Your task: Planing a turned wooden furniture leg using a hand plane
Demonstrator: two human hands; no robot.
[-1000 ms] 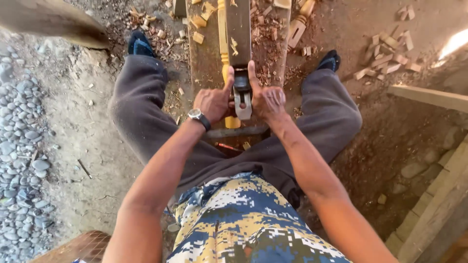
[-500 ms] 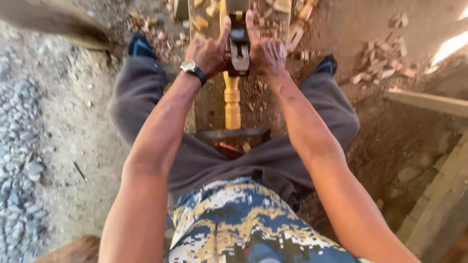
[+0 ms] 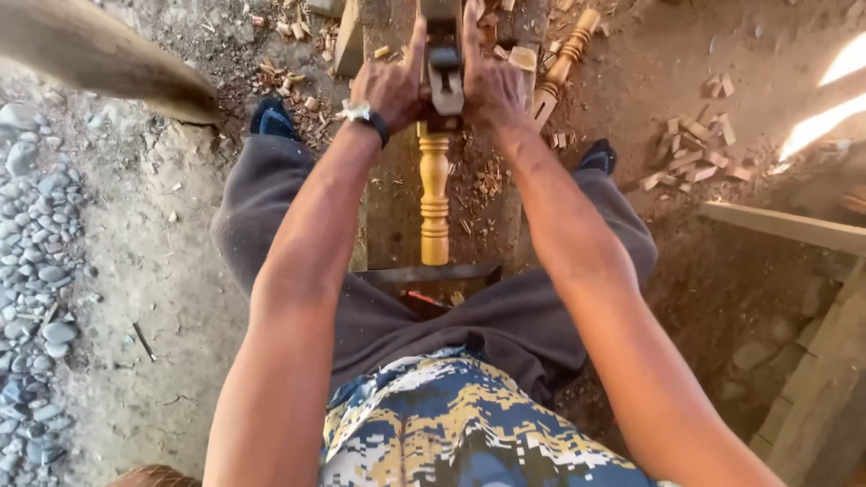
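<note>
The bench [image 3: 397, 216] runs from 12 to 6 o'clock between the person's knees. On it lies 1 turned yellow spindle [image 3: 434, 198], its near end against a metal stop [image 3: 431, 272] at 6. Both arms reach to 12: the left hand [image 3: 390, 88] and right hand [image 3: 492, 88] are clamped on a plane [image 3: 443, 68] sitting on the spindle's far end, index fingers pointing ahead. Shavings [image 3: 487, 180] at 3 o'clock of the spindle suggest planing is well under way; the turned near part looks finished. A 2nd spindle [image 3: 564, 63] lies at 1 o'clock, offcuts [image 3: 690, 153] at 2.
</note>
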